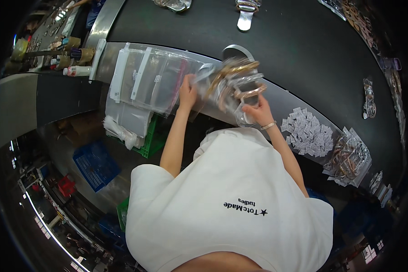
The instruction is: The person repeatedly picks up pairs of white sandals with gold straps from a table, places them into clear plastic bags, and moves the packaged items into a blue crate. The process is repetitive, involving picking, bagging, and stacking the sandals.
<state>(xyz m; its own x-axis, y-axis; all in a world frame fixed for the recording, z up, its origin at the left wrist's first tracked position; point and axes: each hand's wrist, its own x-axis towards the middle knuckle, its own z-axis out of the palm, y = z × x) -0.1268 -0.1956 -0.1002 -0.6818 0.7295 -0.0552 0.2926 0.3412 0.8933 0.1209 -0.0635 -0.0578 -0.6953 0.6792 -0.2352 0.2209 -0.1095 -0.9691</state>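
Note:
Between my two hands is a bundle of shiny gold and silver bands (240, 81), smeared by motion, with clear plastic around it. At its left end my left hand (187, 94) is closed, apparently on the edge of a clear plastic bag (204, 75); its fingertips are partly hidden. My right hand (259, 112) grips the bundle's lower right side, thumb on top. Just left of my left hand lies a stack of clear plastic bags (143, 77) with white strips, one edged in pink.
A dark conveyor belt (294, 50) runs beyond the metal ledge, carrying a silver and gold piece (246, 18) and a wrapped bundle (369, 99). Right of me lie a heap of small white tags (307, 131) and bagged metallic pieces (349, 156). Below left are green (153, 136) and blue (95, 165) crates.

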